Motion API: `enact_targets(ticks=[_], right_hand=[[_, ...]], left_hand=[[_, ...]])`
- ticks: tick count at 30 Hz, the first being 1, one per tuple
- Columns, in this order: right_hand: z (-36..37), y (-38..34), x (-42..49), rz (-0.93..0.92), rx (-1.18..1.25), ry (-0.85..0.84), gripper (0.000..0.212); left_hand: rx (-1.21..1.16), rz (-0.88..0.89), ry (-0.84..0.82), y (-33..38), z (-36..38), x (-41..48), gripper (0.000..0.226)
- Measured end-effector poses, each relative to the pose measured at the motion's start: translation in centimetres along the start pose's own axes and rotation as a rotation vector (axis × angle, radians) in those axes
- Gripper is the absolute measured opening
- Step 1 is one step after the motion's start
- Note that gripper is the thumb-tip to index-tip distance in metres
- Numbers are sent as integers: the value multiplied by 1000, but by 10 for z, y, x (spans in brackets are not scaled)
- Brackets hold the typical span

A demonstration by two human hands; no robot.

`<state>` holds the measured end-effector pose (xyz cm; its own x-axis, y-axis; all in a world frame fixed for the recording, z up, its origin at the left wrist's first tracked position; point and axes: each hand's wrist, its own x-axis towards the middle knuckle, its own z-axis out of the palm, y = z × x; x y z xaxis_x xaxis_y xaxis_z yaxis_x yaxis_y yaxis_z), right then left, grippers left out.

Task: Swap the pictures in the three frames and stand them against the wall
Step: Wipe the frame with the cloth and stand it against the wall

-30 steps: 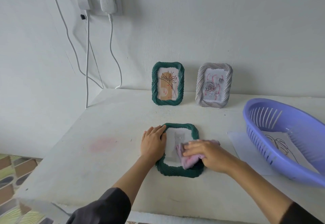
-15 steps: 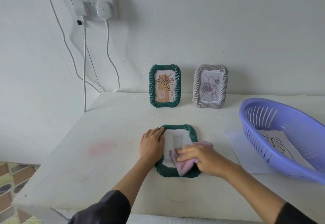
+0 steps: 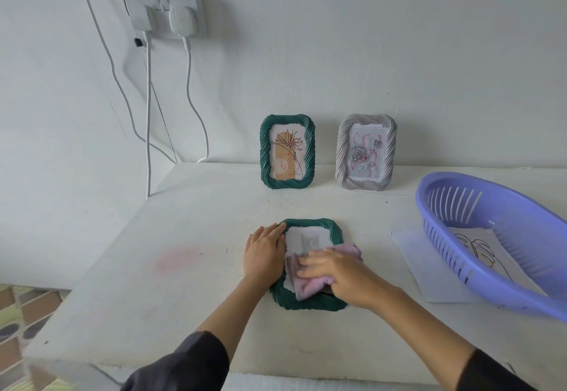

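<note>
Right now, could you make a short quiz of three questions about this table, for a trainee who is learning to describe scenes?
1. True or false: the flat frame lies on the table in front of two standing frames.
2. Which hand presses the cloth? A. left B. right C. neither
3. Fill in: a line drawing lies inside the ____.

Key
1. True. The green frame and the grey frame stand against the wall.
2. B. The right hand is on the cloth; the left hand steadies the flat frame.
3. basket.
</note>
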<state>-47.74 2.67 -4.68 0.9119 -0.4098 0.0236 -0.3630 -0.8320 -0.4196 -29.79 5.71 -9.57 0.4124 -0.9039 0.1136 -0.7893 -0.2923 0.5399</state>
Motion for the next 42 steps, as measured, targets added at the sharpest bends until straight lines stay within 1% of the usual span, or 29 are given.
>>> enact_targets(ticks=[2,4,7,9,11,13,14,16,18,19,20,21,22,24,25,27,28,29,30,31,32,33,34,35,36,39,40,42], right_hand=[[-7,9,-16,45,-40,-24,53],[-15,22,-21,131,-87,-28,54],[-26,34,-4,266,-155,30,57],[-24,39,14,289,-156,59,60],[-19,39,26,283,-88,37,63],[-20,32,29,300,129,66,59],[-24,27,26,318,273,132,54],[-38,17,20,397,534,329,43],[-50,14,15,529,799,578,35],[-52,14,14,597,937,663,31],[-53,13,13,643,1070,697,28],[-52,11,12,659,1215,683,24],[-48,7,12,646,1386,626,24],[-39,-3,11,594,1677,471,49],[-35,-8,10,541,1769,405,62],[-28,-13,10,426,1828,327,77],[-25,-15,11,396,1826,324,79],[-22,-13,13,405,1779,346,77],[-18,-11,14,440,1692,397,71],[-14,-8,14,487,1541,462,63],[-12,-5,13,542,1321,509,54],[-9,1,12,591,1034,525,46],[-6,7,9,619,745,509,42],[-1,14,5,628,519,477,42],[4,18,2,627,386,439,43],[19,25,-2,637,279,382,46],[23,25,-2,634,248,380,47],[26,25,-1,634,200,400,48]], left_hand=[[5,4,-4,2,-2,-2,43],[4,11,-7,3,-4,-3,43],[-2,19,-3,4,-5,-4,43],[2,20,1,4,-4,-4,43],[-8,4,-8,5,-5,-3,43],[-36,-28,-41,6,-7,-2,43],[-45,-44,-64,7,-9,-1,43],[-72,-103,-78,17,-16,1,42],[-149,-208,-13,39,-26,-2,44],[-207,-224,34,54,-31,-6,48],[-267,-204,69,69,-35,-11,55],[-328,-168,72,85,-38,-18,63],[-381,-146,38,99,-40,-23,72],[-416,-155,-76,115,-38,-31,84],[-415,-163,-116,117,-36,-34,88],[-460,-175,-122,113,-38,-36,86],[-486,-165,-105,109,-41,-37,79],[-494,-147,-85,104,-44,-36,73],[-478,-130,-66,98,-48,-36,68],[-440,-122,-44,89,-53,-36,64],[-379,-126,-17,79,-59,-35,62],[-293,-142,14,65,-65,-33,61],[-189,-169,42,48,-72,-30,61],[-79,-209,61,30,-79,-28,61],[24,-256,70,10,-84,-26,62],[214,-399,36,-38,-91,-23,65],[242,-426,10,-48,-90,-24,66],[270,-427,-26,-60,-87,-24,70]])
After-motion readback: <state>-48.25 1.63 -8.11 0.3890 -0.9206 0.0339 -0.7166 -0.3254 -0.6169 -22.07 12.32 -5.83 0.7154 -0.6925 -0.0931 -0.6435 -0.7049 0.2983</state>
